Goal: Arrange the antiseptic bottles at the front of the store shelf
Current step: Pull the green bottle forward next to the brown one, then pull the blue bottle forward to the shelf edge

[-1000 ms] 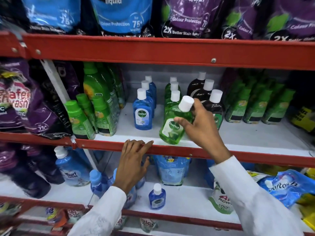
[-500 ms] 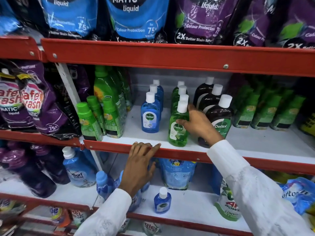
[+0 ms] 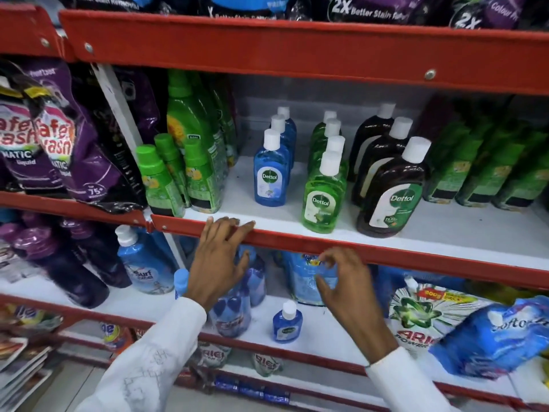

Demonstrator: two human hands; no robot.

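Three rows of Dettol antiseptic bottles stand on the middle shelf [image 3: 445, 233]. The front green bottle [image 3: 322, 200] and the front brown bottle [image 3: 392, 200] stand near the red front lip, upright. The front blue bottle [image 3: 271, 173] stands further back, with others in line behind it. My left hand [image 3: 218, 260] rests with its fingertips on the red lip, holding nothing. Just below the lip, my right hand [image 3: 341, 286] hangs with fingers curled apart and empty. A small blue Dettol bottle [image 3: 287, 324] stands on the lower shelf between my hands.
Green-capped bottles [image 3: 160, 179] crowd the shelf's left side and green packs [image 3: 481, 168] the right. Purple detergent pouches [image 3: 59, 144] hang at far left. The lower shelf holds blue refill pouches [image 3: 145, 266] and an Ariel pack [image 3: 421, 316]. The upper red shelf edge [image 3: 297, 52] overhangs.
My right hand has let go of the green bottle, now upright at the shelf front, and dropped below the lip. The left hand stays on the lip.
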